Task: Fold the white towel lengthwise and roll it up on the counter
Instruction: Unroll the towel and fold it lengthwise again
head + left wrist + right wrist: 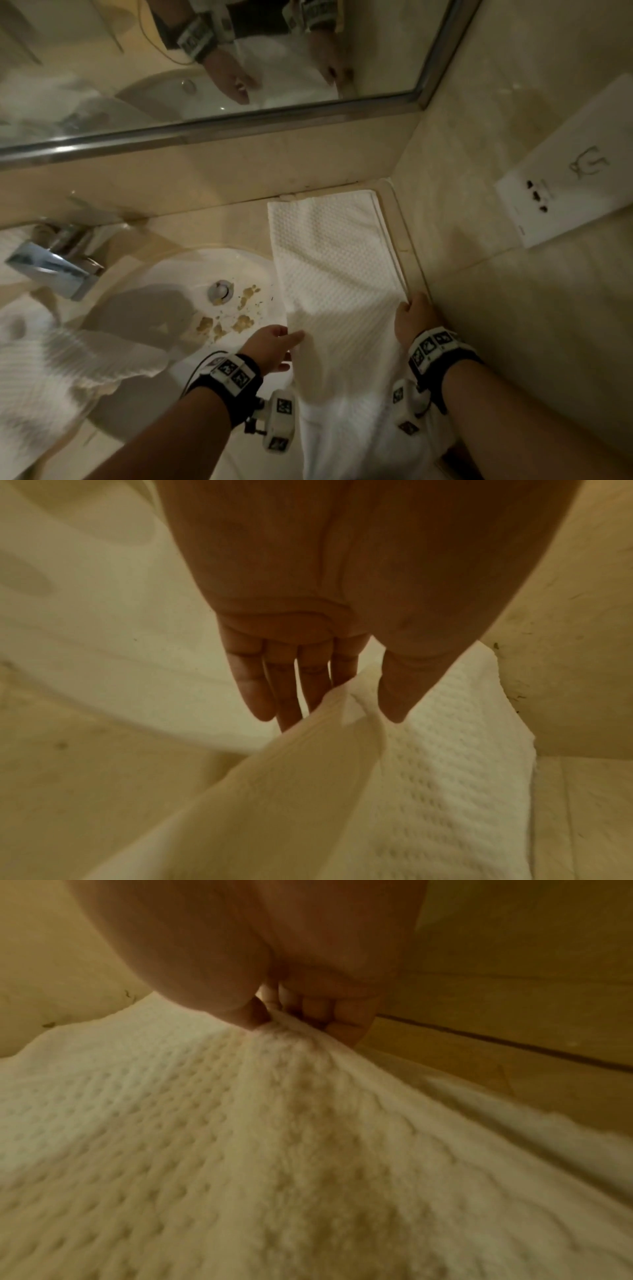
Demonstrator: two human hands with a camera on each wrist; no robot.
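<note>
The white waffle-weave towel (335, 274) lies as a long narrow strip on the beige counter (222, 226). It runs from the back wall toward me, and its near end hangs over the front edge. My left hand (293, 349) holds the strip's left edge, thumb on top and fingers underneath. In the left wrist view the towel (445, 764) edge rises between the thumb and the straight fingers (260, 696). My right hand (409, 308) pinches the right edge beside the side wall. The right wrist view shows the towel (240, 1150) bunched between thumb and curled fingers (346, 1026).
A white sink basin (178, 308) with brown debris near its drain sits left of the towel, below a chrome faucet (51, 267). Another crumpled white cloth (51, 370) lies at far left. The mirror spans the back; a socket plate (565, 171) is on the right wall.
</note>
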